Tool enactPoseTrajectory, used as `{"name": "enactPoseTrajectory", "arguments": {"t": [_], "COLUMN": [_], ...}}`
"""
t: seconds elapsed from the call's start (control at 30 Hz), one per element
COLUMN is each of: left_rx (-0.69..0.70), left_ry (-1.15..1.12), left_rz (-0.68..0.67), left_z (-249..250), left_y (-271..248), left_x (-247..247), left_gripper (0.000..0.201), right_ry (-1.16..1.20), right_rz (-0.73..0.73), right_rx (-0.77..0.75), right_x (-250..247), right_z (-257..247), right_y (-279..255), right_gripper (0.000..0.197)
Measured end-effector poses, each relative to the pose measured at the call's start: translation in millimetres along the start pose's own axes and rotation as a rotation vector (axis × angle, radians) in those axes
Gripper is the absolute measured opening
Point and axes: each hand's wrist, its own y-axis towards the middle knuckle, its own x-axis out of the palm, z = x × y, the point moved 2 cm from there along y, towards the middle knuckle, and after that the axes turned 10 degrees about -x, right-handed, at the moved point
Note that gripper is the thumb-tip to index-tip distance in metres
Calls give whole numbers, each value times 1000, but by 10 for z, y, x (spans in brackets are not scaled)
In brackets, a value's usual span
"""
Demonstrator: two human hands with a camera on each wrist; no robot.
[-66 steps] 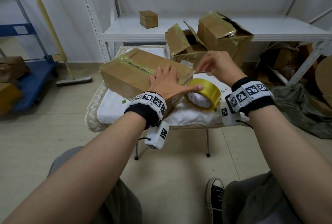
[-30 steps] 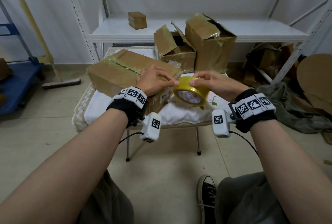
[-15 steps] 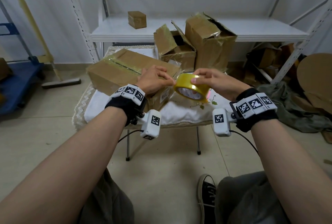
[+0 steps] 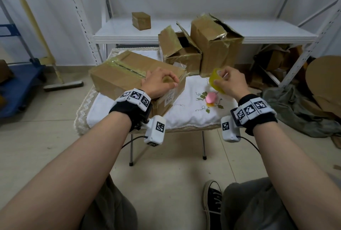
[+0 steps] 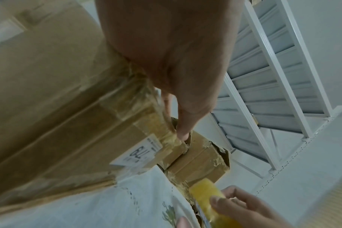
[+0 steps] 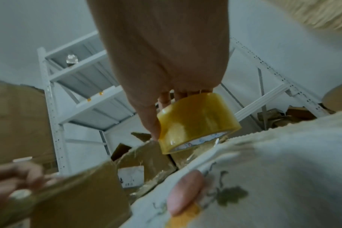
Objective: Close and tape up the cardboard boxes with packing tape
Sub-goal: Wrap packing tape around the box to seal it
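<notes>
A large brown cardboard box [image 4: 120, 74] lies on the small cloth-covered table [image 4: 184, 115], flaps down, with old tape along its top seam. My left hand [image 4: 166, 82] rests at its near right corner, thumb and forefinger pinching the tape's loose end against the cardboard [image 5: 181, 134]. My right hand [image 4: 227, 81] grips the yellow packing tape roll [image 4: 215, 80] above the cloth, a hand's width right of the box. The right wrist view shows the tape roll [image 6: 197, 125] held by thumb and fingers. The clear strip between the hands is hard to make out.
Two open, torn boxes stand at the table's back: a low one [image 4: 180, 54] and a taller one [image 4: 215, 47]. A small closed box [image 4: 141, 20] sits on the white shelf [image 4: 203, 36] behind. Cardboard scraps and grey cloth [image 4: 295, 108] lie on the floor at right; a blue cart [image 4: 18, 85] is at left.
The two hands were together on the roll, the left picking at its edge. Now my right hand has carried the roll rightward and up, while the left stayed at the box's corner.
</notes>
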Motion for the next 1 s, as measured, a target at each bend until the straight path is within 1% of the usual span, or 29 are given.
{"name": "enactPoseTrajectory", "arguments": {"t": [0.1, 0.17, 0.2, 0.23, 0.27, 0.3, 0.33, 0.4, 0.47, 0.53, 0.63, 0.7, 0.77, 0.87, 0.9, 1.0], "left_rx": [-1, -3, 1, 6, 6, 4, -1, -2, 18, 15, -1, -12, -28, -42, -46, -36], "left_ry": [-61, -73, -71, -63, -49, -34, -23, 0, 42, 64, 66, 88, 101, 173, 197, 240], "left_rz": [17, 29, 38, 55, 72, 87, 98, 113, 144, 179, 226, 239, 246, 266, 262, 249], "left_z": [-30, -53, -55, -57, -48, -39, -36, -29, -20, 1, 39, 56, 63, 53, 50, 98], "left_y": [27, 48, 56, 68, 70, 72, 72, 62, 47, 25, 3, -3, -9, -13, -11, -33], "left_x": [11, 20, 26, 33, 37, 40, 48, 61, 67, 70, 75, 85, 93, 103, 107, 105], "left_gripper": [14, 13, 12, 10, 7, 6, 11, 23, 31, 37, 48, 50, 51, 59, 62, 66], "right_ry": [-130, -177, -204, -220, -193, -108, 43, 328, 485, 514, 433, 379, 377, 443, 467, 524], "right_rz": [-97, -144, -120, -67, -7, 29, 17, -107, -194, -193, -150, -167, -205, -259, -271, -293], "right_rx": [32, 59, 54, 18, -40, -102, -137, -135, -133, -156, -191, -173, -123, -5, 40, 134], "right_x": [119, 180, 196, 211, 239, 285, 341, 480, 594, 687, 809, 847, 878, 911, 922, 955], "right_z": [35, 2, -43, -106, -195, -285, -383, -561, -663, -707, -689, -677, -660, -719, -752, -819], "right_y": [-9, -5, 1, 12, 14, 21, 15, -22, -59, -72, -43, -32, -28, -57, -66, -54], "right_gripper": [22, 36, 43, 46, 43, 36, 28, 20, 18, 16, 18, 18, 20, 40, 50, 88]}}
